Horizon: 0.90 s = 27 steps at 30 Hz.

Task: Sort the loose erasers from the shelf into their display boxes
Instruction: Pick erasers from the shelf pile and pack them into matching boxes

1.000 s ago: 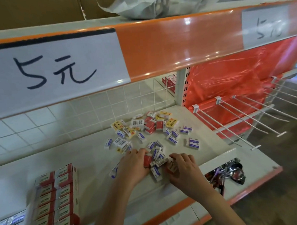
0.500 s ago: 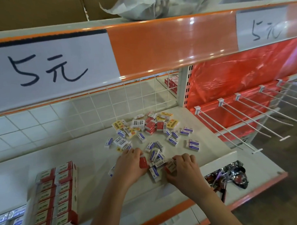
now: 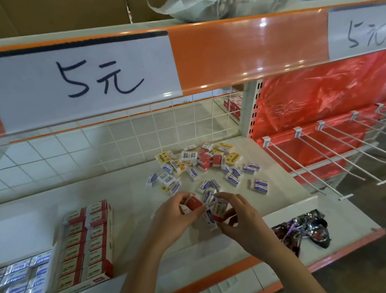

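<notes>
Your left hand [image 3: 175, 215] has its fingers curled round a red eraser [image 3: 193, 203], lifted just off the shelf [image 3: 127, 193], thumb on the near side and fingertips over the top. Your right hand [image 3: 239, 224] pinches a second red eraser [image 3: 219, 211], tilted, white face up and red end toward you, right beside the one in your left; the two hands are nearly touching. Under and between them lie a few blue erasers [image 3: 208, 196], partly covered by your fingers. Just beyond your fingertips the loose pile [image 3: 201, 166] spreads out: blue-and-white ones nearest, red ones and yellow ones farther back, near the wire grid [image 3: 143, 135]. A pair of blue ones [image 3: 260, 186] sits apart, out past your right hand. To the left of your left hand, well apart, stands the red box [image 3: 85, 246], packed with red erasers in two neat columns. Farther left again, at the frame's corner, is the blue box [image 3: 19, 282] with blue-and-white erasers packed in it. Near your right wrist, in a gap in the shelf, there is a shiny wrapper [image 3: 306, 230]. Above everything hangs the price strip, with its sign [image 3: 85, 78] reading 5元.
</notes>
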{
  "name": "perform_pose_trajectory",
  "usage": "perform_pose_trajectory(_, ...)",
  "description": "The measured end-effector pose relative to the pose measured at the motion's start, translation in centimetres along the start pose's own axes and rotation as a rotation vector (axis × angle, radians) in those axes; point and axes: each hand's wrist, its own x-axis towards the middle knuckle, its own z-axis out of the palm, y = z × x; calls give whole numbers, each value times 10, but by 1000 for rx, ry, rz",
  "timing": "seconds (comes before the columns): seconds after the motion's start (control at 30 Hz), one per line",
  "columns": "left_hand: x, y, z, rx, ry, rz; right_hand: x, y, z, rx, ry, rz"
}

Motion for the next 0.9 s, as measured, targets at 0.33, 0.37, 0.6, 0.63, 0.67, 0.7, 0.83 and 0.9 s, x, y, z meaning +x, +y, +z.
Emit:
perform_pose_trajectory(0.33, -18, -2, -10, -274, -20, -112, -5, -25, 15, 372, -100, 113)
perform_pose_trajectory(0.37, -20, -2, -11, -271, -18, -112, -6, -27, 17, 413, -107, 128)
perform_pose_trajectory(0.6, -32, -8, -21, -296, -24, -76, -12, -35, 29, 687, -109, 241)
perform_pose_trajectory(0.63, -34, -9, -23, -290, -39, -65, -13, -35, 29, 706, -109, 248)
perform_pose_trajectory(0.67, -36, -10, -25, -285, -53, -53, -13, -36, 30, 708, -109, 249)
perform_pose_trajectory(0.7, -37, -11, -27, -281, -66, -39, -13, -37, 30, 701, -110, 251)
perform_pose_trajectory(0.83, -43, -15, -33, -312, -106, -17, -13, -44, 35, 717, -87, 265)
perform_pose_trajectory(0.9, -46, -19, -35, -335, -122, -20, -13, -49, 38, 673, -67, 258)
